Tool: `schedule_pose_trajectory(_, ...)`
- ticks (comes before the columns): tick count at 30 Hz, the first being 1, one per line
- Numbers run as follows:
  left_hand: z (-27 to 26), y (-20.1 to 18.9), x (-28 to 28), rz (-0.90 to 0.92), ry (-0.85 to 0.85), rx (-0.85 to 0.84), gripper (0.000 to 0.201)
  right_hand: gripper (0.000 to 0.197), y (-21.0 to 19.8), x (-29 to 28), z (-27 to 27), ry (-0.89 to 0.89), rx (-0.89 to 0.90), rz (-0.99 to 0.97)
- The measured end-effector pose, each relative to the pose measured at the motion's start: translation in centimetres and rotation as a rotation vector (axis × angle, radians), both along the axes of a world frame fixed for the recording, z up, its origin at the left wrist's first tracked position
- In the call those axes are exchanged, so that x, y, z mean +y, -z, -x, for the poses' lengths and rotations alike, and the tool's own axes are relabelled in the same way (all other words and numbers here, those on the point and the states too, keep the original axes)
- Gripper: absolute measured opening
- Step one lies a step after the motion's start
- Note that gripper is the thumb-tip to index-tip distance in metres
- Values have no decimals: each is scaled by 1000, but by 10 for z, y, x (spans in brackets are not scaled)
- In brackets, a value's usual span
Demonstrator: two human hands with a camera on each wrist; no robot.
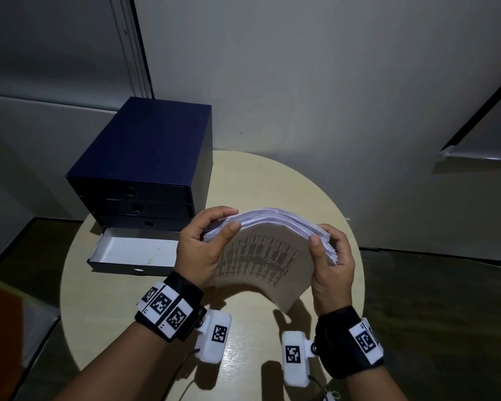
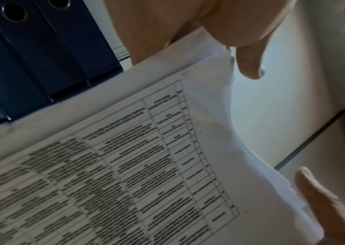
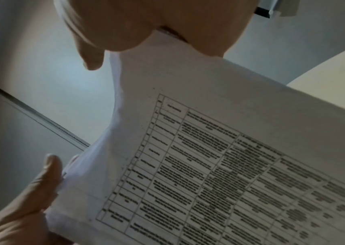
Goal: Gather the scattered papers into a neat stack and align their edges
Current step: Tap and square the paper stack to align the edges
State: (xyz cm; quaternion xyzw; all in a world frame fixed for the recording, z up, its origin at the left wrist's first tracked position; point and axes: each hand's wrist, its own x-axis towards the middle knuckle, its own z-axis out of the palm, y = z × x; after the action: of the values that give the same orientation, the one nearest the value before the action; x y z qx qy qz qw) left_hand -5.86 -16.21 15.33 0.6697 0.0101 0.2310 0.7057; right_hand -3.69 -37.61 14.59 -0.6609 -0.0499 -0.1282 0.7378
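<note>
A thick stack of white papers [image 1: 265,253] with a printed table on its near sheet stands on edge on the round table [image 1: 272,175], bowed upward between both hands. My left hand [image 1: 207,241] grips the stack's left end, thumb on the near face. My right hand [image 1: 331,256] grips the right end the same way. The top edges are slightly fanned and uneven. The left wrist view shows the printed sheet [image 2: 125,165] with my left hand [image 2: 209,29] at its top corner. The right wrist view shows the same stack [image 3: 209,149], my right hand [image 3: 156,24] clamping its corner.
A dark blue drawer box [image 1: 145,163] stands at the table's back left, its bottom drawer [image 1: 133,253] pulled out and showing a white inside. Walls close in behind the table. Bare tabletop lies in front of the stack.
</note>
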Motion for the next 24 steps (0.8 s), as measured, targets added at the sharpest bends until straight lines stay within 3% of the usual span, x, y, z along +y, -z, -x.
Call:
schedule_pose_trajectory(2,-3,-1,-2,-10,-50,-1,9,28,-1,1,0,50,-24,19)
schedule_pose_trajectory(6,-5,1,-4,-90,-132,31,5,6,-1,3,-5,121,-44,100)
schedule_pose_trajectory(15,-5,6,3,-59,-91,39,10,12,2,0,-16,156,-15,66)
schedule_pose_trajectory(21,-4,5,2,-167,-67,-31,23,18,-2,2,-18,102,-32,22)
schedule_pose_trajectory(24,-4,4,0,-174,-124,-20,18,25,-3,3,-17,73,-58,69)
